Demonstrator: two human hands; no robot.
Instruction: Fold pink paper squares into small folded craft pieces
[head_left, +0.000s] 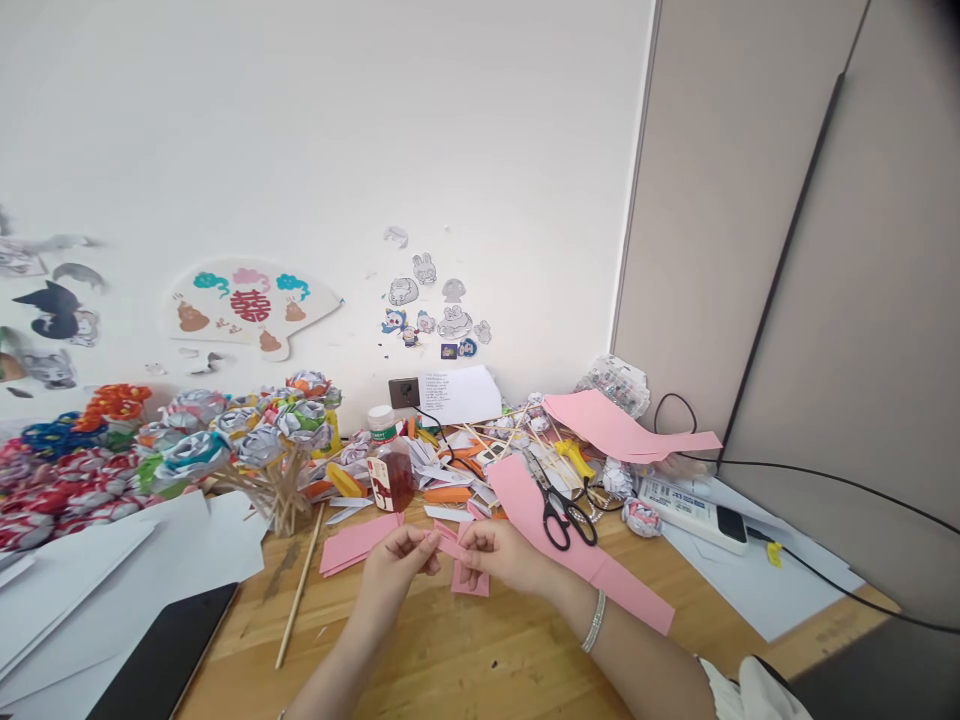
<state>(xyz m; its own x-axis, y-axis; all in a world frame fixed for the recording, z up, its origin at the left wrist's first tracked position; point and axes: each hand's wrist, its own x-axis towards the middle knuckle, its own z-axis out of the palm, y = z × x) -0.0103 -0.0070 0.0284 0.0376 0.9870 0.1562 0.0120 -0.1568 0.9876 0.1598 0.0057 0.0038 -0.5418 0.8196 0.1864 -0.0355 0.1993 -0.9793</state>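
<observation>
Between my two hands is a small folded strip of pink paper point(450, 545), pinched at both ends above the wooden table. My left hand point(401, 560) grips its left end with thumb and fingers. At the other end, my right hand point(499, 555) has its fingers closed on the same paper. Just left of them lies a stack of pink paper pieces point(356, 545). Another pink piece point(471, 583) shows under my right fingers. Black-handled scissors point(561, 515) rest on a long pink sheet point(637, 600) to the right.
Paper flowers on sticks point(247, 440) crowd the left side, near white sheets point(75, 600) and a black tablet-like slab point(169, 655). A wooden stick point(300, 585) lies nearby. Behind my hands stands a jar point(391, 480) amid paper scraps. A power strip point(694, 515) and cables are at right.
</observation>
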